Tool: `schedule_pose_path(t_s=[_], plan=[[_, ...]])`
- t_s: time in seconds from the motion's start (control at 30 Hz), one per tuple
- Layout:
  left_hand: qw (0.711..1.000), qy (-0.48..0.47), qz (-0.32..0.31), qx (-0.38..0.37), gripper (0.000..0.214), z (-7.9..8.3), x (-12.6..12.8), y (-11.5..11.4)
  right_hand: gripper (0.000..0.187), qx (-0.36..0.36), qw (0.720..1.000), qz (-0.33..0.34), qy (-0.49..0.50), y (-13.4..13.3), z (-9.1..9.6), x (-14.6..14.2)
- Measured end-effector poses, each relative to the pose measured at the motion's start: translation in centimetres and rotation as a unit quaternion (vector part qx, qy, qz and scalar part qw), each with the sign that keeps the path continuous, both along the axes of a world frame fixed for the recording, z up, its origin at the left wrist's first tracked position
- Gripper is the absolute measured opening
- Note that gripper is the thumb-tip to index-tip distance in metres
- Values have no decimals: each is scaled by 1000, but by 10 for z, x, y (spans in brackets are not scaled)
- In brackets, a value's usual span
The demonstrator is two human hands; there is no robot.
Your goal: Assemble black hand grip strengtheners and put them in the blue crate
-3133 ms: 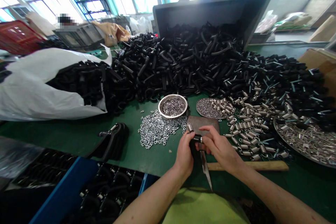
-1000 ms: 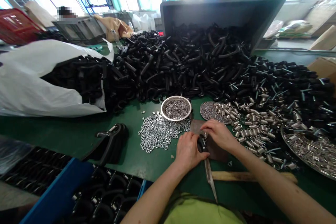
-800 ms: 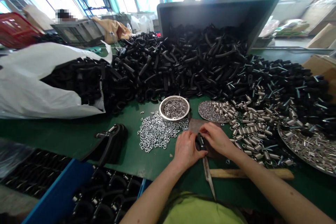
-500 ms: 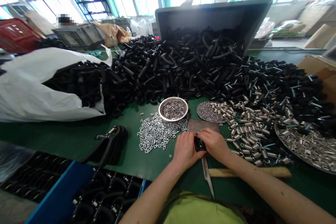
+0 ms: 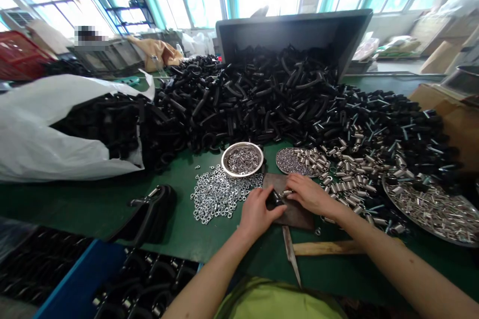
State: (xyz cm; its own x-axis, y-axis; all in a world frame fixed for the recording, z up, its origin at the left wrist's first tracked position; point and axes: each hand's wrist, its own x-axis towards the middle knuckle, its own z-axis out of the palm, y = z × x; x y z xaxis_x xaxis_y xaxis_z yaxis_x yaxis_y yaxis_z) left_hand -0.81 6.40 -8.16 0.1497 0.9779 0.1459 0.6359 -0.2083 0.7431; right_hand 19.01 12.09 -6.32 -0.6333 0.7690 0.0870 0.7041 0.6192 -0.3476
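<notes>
My left hand (image 5: 258, 213) is closed around a small black plastic part (image 5: 275, 199), holding it over a flat metal plate (image 5: 299, 218). Between the fingertips of my right hand (image 5: 310, 194) is a small coil spring (image 5: 287, 193), its end close to the black part; whether the two are joined I cannot tell. Below the plate lies a hammer (image 5: 290, 253) with a wooden handle pointing right. Loose hex nuts (image 5: 213, 195) spread to the left of my hands.
A metal bowl (image 5: 241, 174) of small fittings and a dish (image 5: 290, 160) of tiny parts stand beyond the plate. Springs (image 5: 352, 187) and a pin-filled tray (image 5: 387, 192) lie right. Black parts (image 5: 239, 99) spill from a grey bin (image 5: 292, 30). A blue crate (image 5: 75, 279) sits lower left.
My hands were together on the black part near the plate's lower edge. Now my right hand has moved apart, with a spring showing in its fingers, and more of the plate is visible.
</notes>
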Motion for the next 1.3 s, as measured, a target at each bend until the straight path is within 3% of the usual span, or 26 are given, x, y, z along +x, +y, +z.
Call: schedule_pose_path(t_s=[0.07,0.1,0.2,0.3,0.37,0.47,0.63,0.77,0.97,1.07,1.13,1.17,1.23,1.3], plan=[[983,-141,53,-100,57,5,-4,5,8,-13,998,-56,10,11,10,1],[960,-218,71,-160,57,8,-5,7,9,-17,996,-85,18,17,16,1],[843,-422,112,-313,51,14,-10,9,12,-27,991,-123,38,31,31,-1],[744,-547,136,-359,49,15,-14,7,16,-131,979,-91,128,28,41,-9],[720,-586,120,-353,50,13,-17,3,20,-237,942,-60,230,18,44,-16],[736,-601,69,-305,54,14,-19,-4,22,-340,877,-49,336,1,45,-25],[825,-519,-4,-226,59,25,-24,-12,24,-415,810,-63,408,-13,45,-26],[876,-441,-26,-197,57,30,-27,-13,23,-447,802,-31,396,-15,49,-25],[917,-367,-41,-149,58,32,-32,-13,22,-456,803,-39,382,-12,50,-25],[933,-330,-40,-136,58,37,-31,-14,22,-436,821,-50,365,-12,51,-24],[921,-352,-4,-164,57,38,-25,-14,20,-370,867,-59,328,-11,52,-26],[902,-385,26,-195,55,37,-21,-13,18,-311,899,-64,301,-10,52,-27],[829,-473,91,-284,48,34,-10,-13,13,-166,955,-76,232,-2,48,-29],[734,-555,133,-369,45,31,-1,-13,14,-44,981,-102,157,13,39,-29]])
